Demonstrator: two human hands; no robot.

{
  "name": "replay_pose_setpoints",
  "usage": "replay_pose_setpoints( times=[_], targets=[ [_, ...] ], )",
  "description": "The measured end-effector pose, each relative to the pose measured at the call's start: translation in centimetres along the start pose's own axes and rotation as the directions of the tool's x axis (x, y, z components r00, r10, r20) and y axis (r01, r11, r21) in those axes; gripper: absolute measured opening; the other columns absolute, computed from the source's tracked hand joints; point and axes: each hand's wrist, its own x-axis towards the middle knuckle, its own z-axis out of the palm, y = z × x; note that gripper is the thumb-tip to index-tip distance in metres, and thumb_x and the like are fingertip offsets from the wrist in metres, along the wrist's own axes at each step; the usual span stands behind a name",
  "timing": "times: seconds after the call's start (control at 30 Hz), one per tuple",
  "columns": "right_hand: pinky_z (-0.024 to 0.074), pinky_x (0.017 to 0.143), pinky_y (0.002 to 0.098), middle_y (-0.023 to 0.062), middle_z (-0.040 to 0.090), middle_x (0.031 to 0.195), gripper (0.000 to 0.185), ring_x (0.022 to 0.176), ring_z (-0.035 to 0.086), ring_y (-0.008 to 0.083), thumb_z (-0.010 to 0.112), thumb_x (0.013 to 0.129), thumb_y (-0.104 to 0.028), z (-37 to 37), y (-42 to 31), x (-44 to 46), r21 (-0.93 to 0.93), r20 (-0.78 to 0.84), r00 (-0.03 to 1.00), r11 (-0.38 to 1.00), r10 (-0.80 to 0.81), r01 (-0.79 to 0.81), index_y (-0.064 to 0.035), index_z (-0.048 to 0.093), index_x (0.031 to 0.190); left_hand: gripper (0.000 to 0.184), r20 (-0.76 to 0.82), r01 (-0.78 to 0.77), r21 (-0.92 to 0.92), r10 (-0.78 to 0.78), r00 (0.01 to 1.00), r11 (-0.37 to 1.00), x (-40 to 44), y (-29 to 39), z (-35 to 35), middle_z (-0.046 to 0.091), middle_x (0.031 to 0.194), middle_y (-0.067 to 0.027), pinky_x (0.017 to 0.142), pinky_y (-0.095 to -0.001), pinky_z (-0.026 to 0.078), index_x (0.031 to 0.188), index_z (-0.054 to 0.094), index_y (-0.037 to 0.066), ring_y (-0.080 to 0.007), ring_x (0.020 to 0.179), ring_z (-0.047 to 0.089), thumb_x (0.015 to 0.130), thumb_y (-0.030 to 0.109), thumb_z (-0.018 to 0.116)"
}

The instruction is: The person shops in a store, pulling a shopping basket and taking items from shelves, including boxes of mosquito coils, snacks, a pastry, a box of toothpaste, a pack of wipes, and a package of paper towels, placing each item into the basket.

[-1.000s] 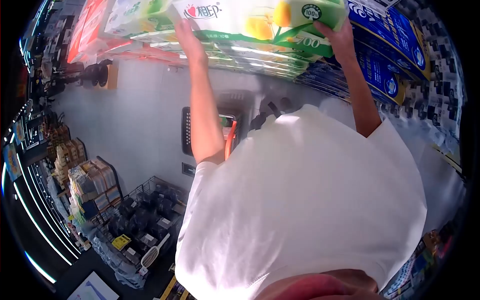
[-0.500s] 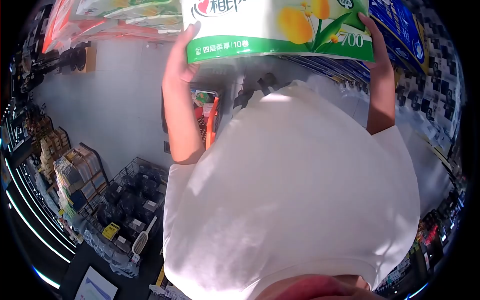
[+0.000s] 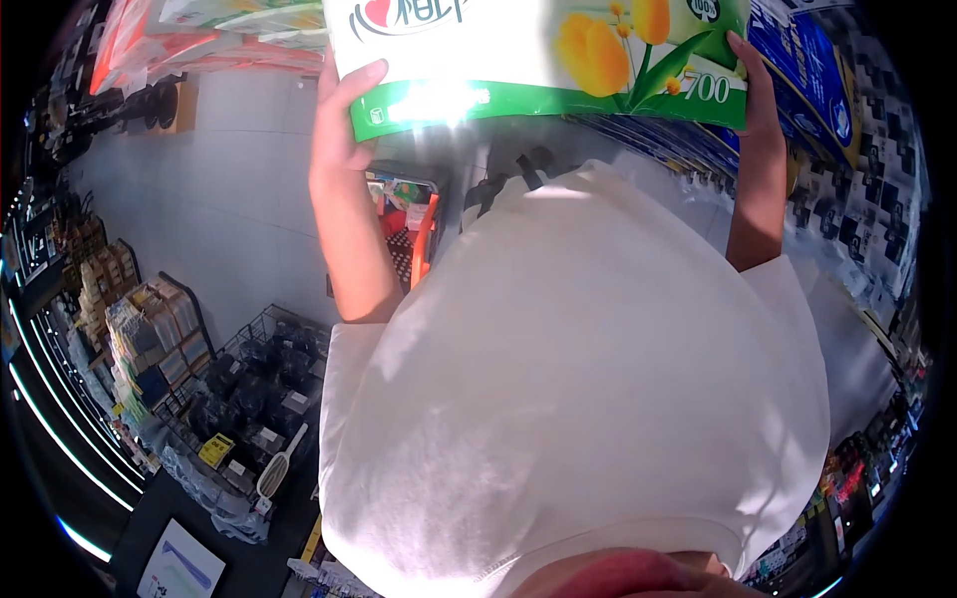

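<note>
A green and white pack of toilet paper rolls (image 3: 518, 65) with yellow tulips and "700" printed on it is held up in front of me at arm's length. My left hand (image 3: 342, 115) grips its left end, thumb on the front face. On the right end my right hand (image 3: 760, 95) is closed round the edge, its thumb also in front. The pack's top runs out of view, and most of the fingers are hidden behind it. Glare covers part of the green strip.
Orange and white packs (image 3: 199, 50) are stacked at upper left, blue packs (image 3: 802, 75) at upper right. Below my left arm stands an orange-handled basket (image 3: 427, 239). Lower left, a wire basket (image 3: 264, 324) holds dark wrapped goods near a white brush-like item (image 3: 279, 463).
The left end of the pack has shifted left and slightly down along with my left hand. My right hand has barely moved, and glare now falls on the green strip.
</note>
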Motion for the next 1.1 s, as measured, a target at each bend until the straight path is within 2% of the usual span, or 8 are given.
replay_pose_setpoints(
  times=[0.23,0.4,0.47,0.77,0.9,0.93,0.97,1.1],
  targets=[
    [0.0588,0.076,0.0325,0.0137,0.064,0.111,0.050,0.094,0.068,0.0206,0.065,0.087,-0.029,-0.4,0.5,0.9,-0.008,0.097,0.994,0.999,-0.050,0.051,-0.0007,0.051,0.125,0.081,-0.025,-0.164,0.061,0.166,0.986,0.985,-1.2,0.3,-0.3,0.051,0.128,-0.0214,0.096,-0.0405,0.046,0.136,0.034,-0.009,-0.0325,0.113,0.056,0.072,0.024,0.071],
    [0.0480,0.093,0.0366,0.0134,0.056,0.125,0.076,0.114,0.057,0.0230,0.074,0.078,-0.032,-3.1,0.7,1.9,-0.154,0.309,0.869,0.881,-0.387,0.447,-0.0003,0.039,0.137,0.089,0.305,-0.505,0.210,0.435,0.847,0.837,-1.8,0.8,-3.2,0.054,0.124,-0.0161,0.094,-0.0355,0.046,0.135,0.039,-0.003,-0.0255,0.111,0.055,0.059,0.016,0.083],
    [0.0481,0.093,0.0366,0.0135,0.056,0.125,0.075,0.114,0.057,0.0229,0.073,0.079,-0.032,-2.7,-0.4,1.2,-0.205,0.329,0.826,0.819,-0.458,0.536,-0.0004,0.039,0.138,0.091,0.224,-0.498,0.312,0.447,0.866,0.809,-3.0,0.7,-4.5,0.057,0.119,-0.0157,0.091,-0.0351,0.048,0.131,0.044,-0.006,-0.0230,0.106,0.057,0.053,0.012,0.087],
    [0.0484,0.094,0.0363,0.0139,0.055,0.126,0.070,0.115,0.056,0.0226,0.068,0.083,-0.031,-0.8,-2.7,0.3,-0.292,0.297,0.896,0.862,-0.329,0.414,-0.0011,0.037,0.139,0.087,0.277,-0.564,0.157,0.512,0.813,0.811,-4.6,3.6,-3.4,0.058,0.119,-0.0183,0.089,-0.0360,0.050,0.132,0.044,-0.005,-0.0244,0.105,0.059,0.058,0.019,0.081],
    [0.0485,0.095,0.0362,0.0141,0.055,0.126,0.067,0.116,0.056,0.0224,0.066,0.086,-0.030,-0.9,-2.3,-0.7,-0.271,0.233,0.961,0.939,-0.148,0.210,-0.0014,0.036,0.139,0.085,0.268,-0.414,0.068,0.383,0.884,0.908,-5.0,3.2,-2.9,0.058,0.119,-0.0195,0.087,-0.0365,0.050,0.132,0.044,-0.005,-0.0250,0.105,0.059,0.060,0.022,0.079],
    [0.0485,0.095,0.0361,0.0141,0.055,0.126,0.067,0.116,0.056,0.0224,0.065,0.086,-0.030,-1.0,-2.0,-1.0,-0.260,0.208,0.975,0.957,-0.078,0.132,-0.0015,0.036,0.139,0.085,0.174,-0.298,0.058,0.285,0.943,0.953,-5.8,2.5,-3.0,0.058,0.119,-0.0198,0.087,-0.0366,0.050,0.132,0.044,-0.005,-0.0251,0.105,0.059,0.060,0.023,0.078],
    [0.0486,0.095,0.0361,0.0142,0.055,0.126,0.066,0.116,0.056,0.0224,0.064,0.087,-0.029,-1.1,-1.5,-1.5,-0.248,0.189,0.982,0.968,0.004,0.044,-0.0015,0.036,0.139,0.083,-0.168,-0.124,0.036,0.128,0.977,0.992,-7.0,0.7,-3.0,0.054,0.123,-0.0221,0.090,-0.0394,0.049,0.133,0.042,-0.005,-0.0261,0.111,0.056,0.065,0.032,0.070],
    [0.0487,0.095,0.0360,0.0144,0.055,0.127,0.064,0.116,0.056,0.0222,0.062,0.089,-0.029,1.8,1.7,-2.3,-0.232,0.134,0.933,0.926,0.333,-0.297,-0.0018,0.035,0.140,0.083,-0.255,0.308,-0.070,-0.315,0.914,0.949,-9.8,-3.8,-7.4,0.058,0.122,-0.0180,0.084,-0.0368,0.051,0.141,0.037,-0.001,-0.0266,0.103,0.060,0.077,0.042,0.065]
  ],
)
